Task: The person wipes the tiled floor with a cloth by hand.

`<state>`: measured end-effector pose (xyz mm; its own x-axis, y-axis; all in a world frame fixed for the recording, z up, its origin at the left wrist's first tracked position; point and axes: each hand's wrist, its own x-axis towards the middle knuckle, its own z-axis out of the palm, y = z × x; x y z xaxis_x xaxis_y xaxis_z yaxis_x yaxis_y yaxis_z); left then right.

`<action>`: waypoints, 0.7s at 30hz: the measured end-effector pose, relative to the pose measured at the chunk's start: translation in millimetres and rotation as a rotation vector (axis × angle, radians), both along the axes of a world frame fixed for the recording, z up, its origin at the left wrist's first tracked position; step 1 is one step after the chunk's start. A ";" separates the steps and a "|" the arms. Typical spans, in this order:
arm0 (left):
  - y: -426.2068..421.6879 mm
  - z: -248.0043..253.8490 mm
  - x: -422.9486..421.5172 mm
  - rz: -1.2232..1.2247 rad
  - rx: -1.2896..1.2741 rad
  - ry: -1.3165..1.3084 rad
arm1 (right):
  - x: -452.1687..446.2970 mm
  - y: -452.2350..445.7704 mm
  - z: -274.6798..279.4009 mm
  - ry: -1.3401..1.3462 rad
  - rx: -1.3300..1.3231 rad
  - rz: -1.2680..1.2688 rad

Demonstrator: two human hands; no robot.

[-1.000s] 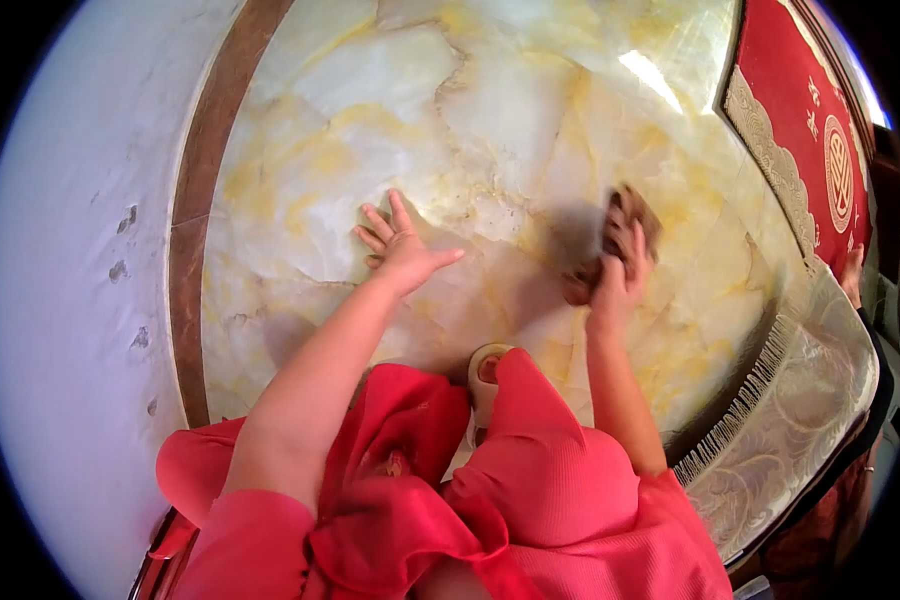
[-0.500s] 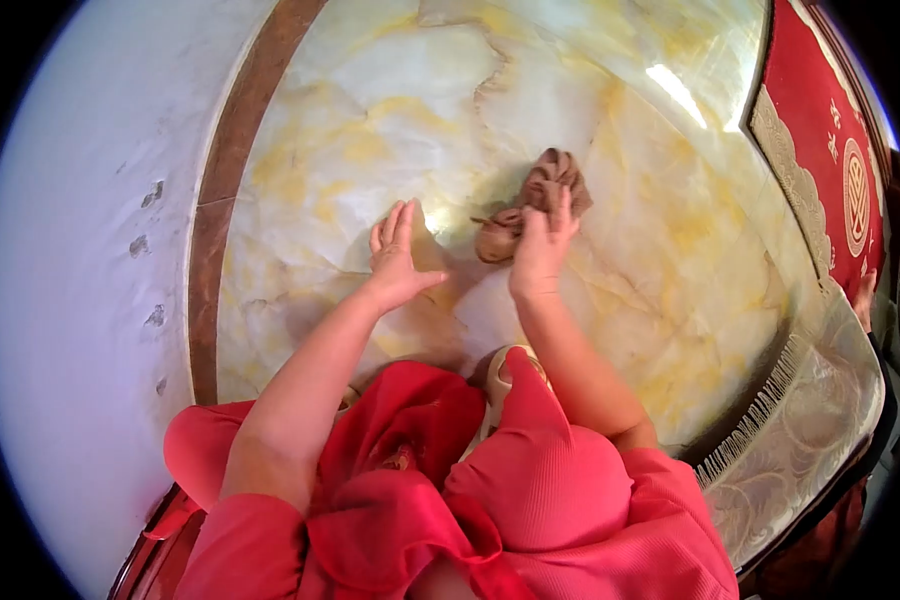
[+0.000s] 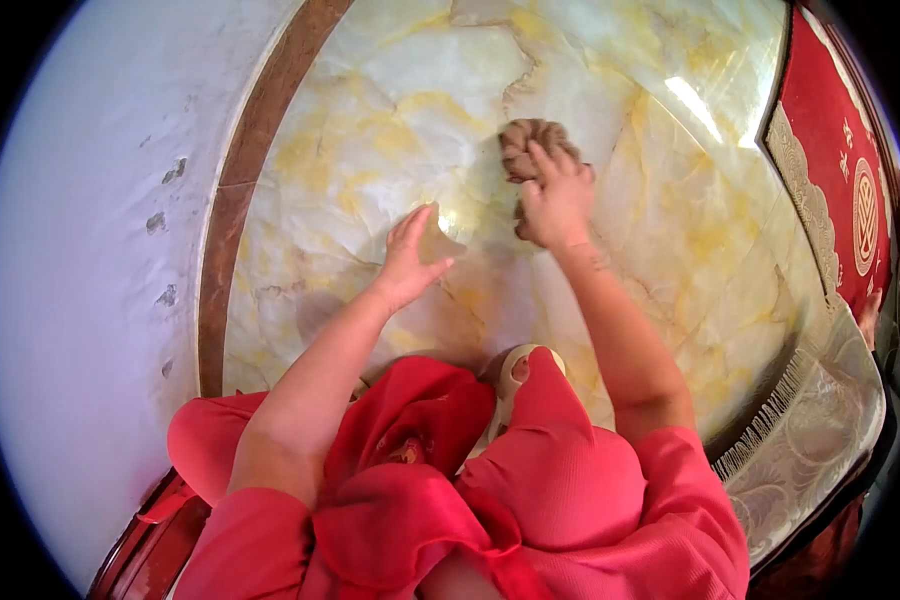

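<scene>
A crumpled brown cloth [image 3: 532,140] lies on the glossy marbled floor [image 3: 670,260] ahead of me. Over its near right part is my right hand [image 3: 560,198], with its fingers closed on it; a bit of the cloth pokes out at the left of the palm. My left hand [image 3: 412,262] is further left and nearer to me, open with thumb and fingers apart. It holds nothing and is close to the floor.
A white wall [image 3: 80,250] with chipped spots and a brown border strip [image 3: 232,220] run along the left. To the right are a red cloth [image 3: 850,180] with a round emblem and a fringed cream cover [image 3: 820,440]. Another person's hand [image 3: 870,318] shows at the right edge.
Since a second ago my right hand and the brown cloth have moved left across the floor, lately forward too. My left hand's fingers have come closer together. The view has shifted slightly.
</scene>
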<state>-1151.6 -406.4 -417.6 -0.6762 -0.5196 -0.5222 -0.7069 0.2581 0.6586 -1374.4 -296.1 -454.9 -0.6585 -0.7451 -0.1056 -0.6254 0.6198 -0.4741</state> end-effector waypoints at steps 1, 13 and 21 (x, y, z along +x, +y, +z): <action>1.2 -1.0 2.2 0.031 0.018 0.026 | 14.3 -7.6 5.8 -0.047 -0.020 -0.018; -17.3 17.6 -39.1 -0.043 -0.475 0.259 | 15.3 -7.1 83.8 -0.112 0.344 0.458; -9.5 20.0 -95.9 -0.568 -0.442 -0.147 | -6.9 -1.8 54.2 0.178 0.259 0.703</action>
<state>-1247.5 -415.9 -397.6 -0.8429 -0.2936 -0.4509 -0.4585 0.8305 0.3164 -1381.3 -297.8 -400.8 -0.0625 -0.9607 -0.2706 -0.9665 0.1259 -0.2238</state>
